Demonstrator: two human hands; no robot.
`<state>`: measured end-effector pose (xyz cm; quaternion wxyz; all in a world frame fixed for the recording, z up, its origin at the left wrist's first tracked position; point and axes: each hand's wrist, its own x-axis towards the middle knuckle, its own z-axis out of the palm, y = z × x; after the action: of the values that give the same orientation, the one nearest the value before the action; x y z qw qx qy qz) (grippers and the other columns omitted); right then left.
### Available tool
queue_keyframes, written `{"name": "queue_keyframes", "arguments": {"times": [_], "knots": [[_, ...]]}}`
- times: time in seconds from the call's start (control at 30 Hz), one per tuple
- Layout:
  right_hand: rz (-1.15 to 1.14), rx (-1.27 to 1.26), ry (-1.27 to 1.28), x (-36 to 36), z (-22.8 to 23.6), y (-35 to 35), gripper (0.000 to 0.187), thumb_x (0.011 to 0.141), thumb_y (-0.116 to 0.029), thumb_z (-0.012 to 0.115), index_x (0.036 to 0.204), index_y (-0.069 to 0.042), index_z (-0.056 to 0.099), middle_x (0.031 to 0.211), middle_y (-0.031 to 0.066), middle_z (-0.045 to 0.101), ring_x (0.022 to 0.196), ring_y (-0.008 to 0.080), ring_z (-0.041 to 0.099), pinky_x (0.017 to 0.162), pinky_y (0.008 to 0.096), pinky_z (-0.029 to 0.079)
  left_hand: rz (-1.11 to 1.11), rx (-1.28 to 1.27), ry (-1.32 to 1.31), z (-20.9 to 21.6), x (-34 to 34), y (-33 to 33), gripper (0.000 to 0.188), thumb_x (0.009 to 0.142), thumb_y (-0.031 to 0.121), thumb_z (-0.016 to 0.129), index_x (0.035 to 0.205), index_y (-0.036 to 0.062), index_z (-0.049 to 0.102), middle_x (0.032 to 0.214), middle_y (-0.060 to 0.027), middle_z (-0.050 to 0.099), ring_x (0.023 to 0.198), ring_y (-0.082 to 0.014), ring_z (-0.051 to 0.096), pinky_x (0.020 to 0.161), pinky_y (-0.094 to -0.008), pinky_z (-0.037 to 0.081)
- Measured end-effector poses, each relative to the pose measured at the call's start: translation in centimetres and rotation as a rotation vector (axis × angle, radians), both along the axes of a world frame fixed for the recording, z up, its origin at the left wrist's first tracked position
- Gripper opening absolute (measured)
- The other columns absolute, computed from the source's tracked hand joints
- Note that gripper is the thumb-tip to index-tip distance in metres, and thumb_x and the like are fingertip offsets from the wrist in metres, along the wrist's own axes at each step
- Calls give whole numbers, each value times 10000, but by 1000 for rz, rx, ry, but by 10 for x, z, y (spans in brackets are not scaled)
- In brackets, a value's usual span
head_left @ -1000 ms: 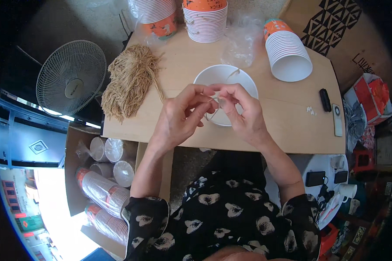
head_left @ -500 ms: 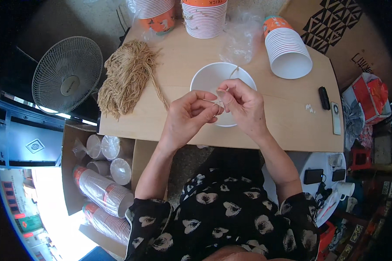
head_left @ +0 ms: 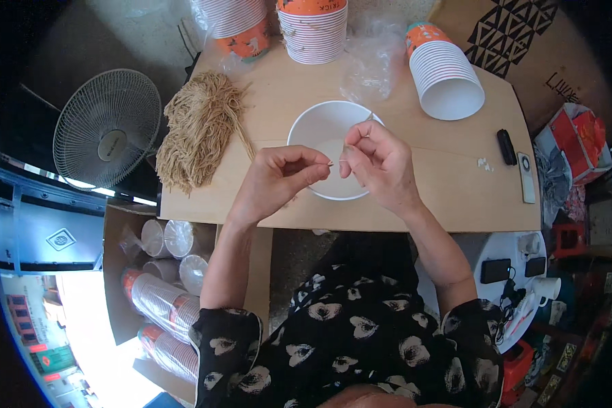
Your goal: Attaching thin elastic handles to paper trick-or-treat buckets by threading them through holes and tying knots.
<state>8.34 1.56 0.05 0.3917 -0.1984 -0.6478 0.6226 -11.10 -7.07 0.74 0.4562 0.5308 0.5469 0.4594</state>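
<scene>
A white paper bucket (head_left: pixel 306 129) stands in front of me on the table, and both hands are over its near part. My left hand (head_left: pixel 279 177) is closed in a pinch; a tiny bit of something shows at its fingertips, too small to name. My right hand (head_left: pixel 381 160), also pinched, holds a short tan cord (head_left: pixel 369 117), whose end sticks up above the fingers near the bucket's far rim. The fingertips of the two hands are a small gap apart. Left of the bucket lies a thick bundle of tan twine cords (head_left: pixel 200 132).
Stacks of orange-and-white paper buckets (head_left: pixel 314 37) stand at the back, with another stack (head_left: pixel 449 85) lying at the right. Clear plastic bags (head_left: pixel 370 68), a black object (head_left: pixel 506 147) and white scraps (head_left: pixel 484 164) share the table. A fan (head_left: pixel 109 129) and carton (head_left: pixel 115 272) are left.
My left hand has drawn back to the left, away from the right hand's fingertips, opening a gap between them. The right hand has hardly moved and keeps its pinch.
</scene>
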Motion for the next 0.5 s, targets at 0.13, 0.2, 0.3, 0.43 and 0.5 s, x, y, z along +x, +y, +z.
{"name": "queue_keyframes", "arguments": {"times": [0.13,0.2,0.3,0.43,0.5], "knots": [[34,15,-94,6,8,6,76,949,14,563,1023,3,550,812,55,666,689,42,572,580,192,442,-22,18,-61,-2,-7,-3,149,932,86,713,1043,-13,722,903,-14,719,833,-58,654,740,-201,525],[53,79,-123,6,7,9,68,945,11,574,1012,11,578,830,57,674,696,43,586,577,178,446,-37,20,-98,-3,-9,-3,141,933,87,713,1034,-11,719,902,-8,714,832,-55,649,747,-200,523],[7,250,-229,10,9,15,66,925,-23,640,974,17,624,830,51,665,748,67,644,629,219,491,-71,-17,-106,-3,-11,-4,141,930,74,711,1046,-6,715,926,-7,706,852,-59,645,751,-202,519],[83,-78,-119,2,12,12,67,926,-63,675,960,-5,668,783,32,667,682,44,614,583,207,459,-54,111,-119,-8,-6,-7,120,917,46,714,1027,-2,721,937,-26,695,875,-79,649,755,-220,530],[118,-151,-236,-1,16,11,73,930,-80,683,968,-17,680,720,9,659,616,36,581,525,197,403,-37,148,-72,-11,-2,-9,110,910,34,717,1014,-2,722,943,-35,693,885,-86,651,762,-225,534]]}}
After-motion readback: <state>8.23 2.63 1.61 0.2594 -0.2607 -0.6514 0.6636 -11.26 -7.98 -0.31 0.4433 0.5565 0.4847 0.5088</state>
